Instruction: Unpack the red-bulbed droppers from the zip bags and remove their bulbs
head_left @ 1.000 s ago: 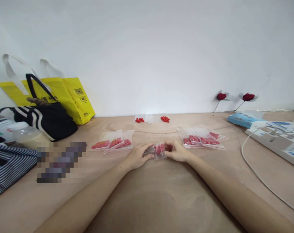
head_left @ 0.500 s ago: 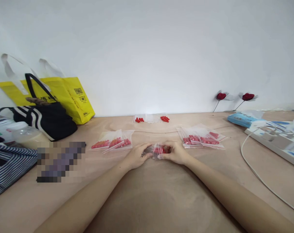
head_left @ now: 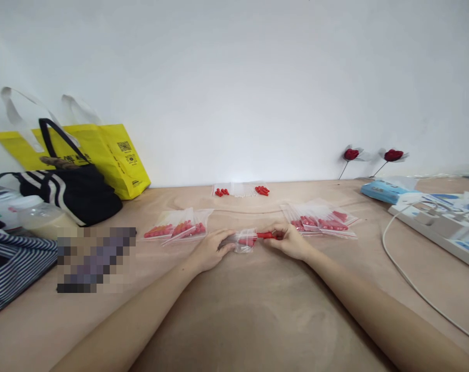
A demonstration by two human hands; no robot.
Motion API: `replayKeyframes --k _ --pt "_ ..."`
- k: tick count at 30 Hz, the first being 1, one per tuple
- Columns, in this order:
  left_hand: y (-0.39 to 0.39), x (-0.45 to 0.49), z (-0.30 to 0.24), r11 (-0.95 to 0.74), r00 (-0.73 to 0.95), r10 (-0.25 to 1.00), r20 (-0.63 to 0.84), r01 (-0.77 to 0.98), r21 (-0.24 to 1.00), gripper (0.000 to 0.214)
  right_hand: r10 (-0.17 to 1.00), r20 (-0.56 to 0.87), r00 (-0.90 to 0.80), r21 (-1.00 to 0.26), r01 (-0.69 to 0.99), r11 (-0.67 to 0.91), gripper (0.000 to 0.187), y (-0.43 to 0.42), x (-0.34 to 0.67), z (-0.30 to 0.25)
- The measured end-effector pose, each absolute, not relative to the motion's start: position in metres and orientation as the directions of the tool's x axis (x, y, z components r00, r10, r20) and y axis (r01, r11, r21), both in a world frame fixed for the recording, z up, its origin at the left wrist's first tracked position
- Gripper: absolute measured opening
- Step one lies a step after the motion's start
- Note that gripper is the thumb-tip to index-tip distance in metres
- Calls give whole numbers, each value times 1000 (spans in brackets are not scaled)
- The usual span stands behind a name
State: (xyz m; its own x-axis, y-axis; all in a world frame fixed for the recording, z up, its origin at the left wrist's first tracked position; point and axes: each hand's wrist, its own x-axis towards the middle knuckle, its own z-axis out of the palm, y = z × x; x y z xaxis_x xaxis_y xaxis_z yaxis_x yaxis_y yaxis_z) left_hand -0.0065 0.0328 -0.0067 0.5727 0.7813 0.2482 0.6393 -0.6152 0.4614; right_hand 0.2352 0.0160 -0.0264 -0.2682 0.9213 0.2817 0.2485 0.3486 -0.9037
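In the middle of the table, my left hand [head_left: 211,250] is closed on a small clear zip bag [head_left: 243,248] with red pieces in it. My right hand [head_left: 292,242] pinches a slim red piece [head_left: 264,235] whose left end is at the bag's right edge; whether it is inside the bag I cannot tell. Left of my hands lie overlapping zip bags [head_left: 183,228] filled with red pieces. A similar pile of filled bags [head_left: 319,223] lies to the right. Farther back, loose red pieces [head_left: 222,192] and another red cluster [head_left: 262,190] rest on clear plastic.
A yellow bag [head_left: 114,160], a black striped bag [head_left: 82,194] and a plastic bottle [head_left: 44,217] stand at the left. On the right are a blue packet [head_left: 389,191], a white tray [head_left: 432,232] and a looping white cable [head_left: 403,276]. Two red artificial roses [head_left: 351,154] lean by the wall.
My right hand has shifted slightly right, away from the bag, and the red piece between its fingers now shows. The left hand stays on the bag, a little farther left.
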Motion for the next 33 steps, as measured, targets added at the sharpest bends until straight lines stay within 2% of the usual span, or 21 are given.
replayKeyframes --k 4,9,19,23,27,30,33 --pt "30 -8 -6 -605 560 791 245 658 448 34 942 170 -290 -972 109 209 35 16 236 -27" --pt "31 -8 -7 -602 557 793 246 656 456 34 972 124 -201 -988 67 140 31 10 232 -24" --pt "32 -8 -6 -607 564 788 246 646 462 35 972 224 73 -959 196 206 27 -5 285 -4" --pt "31 -7 -5 -615 568 783 255 644 455 33 953 216 214 -968 176 180 28 2 286 -8" --pt "31 -7 -5 -603 556 793 250 660 447 33 930 300 212 -926 301 229 31 15 262 -20" --pt "30 -6 -5 -610 561 788 254 651 452 33 903 393 173 -853 437 287 27 26 247 -25" --pt "30 -6 -4 -614 563 784 260 645 456 33 887 424 180 -815 503 287 22 35 242 -26"
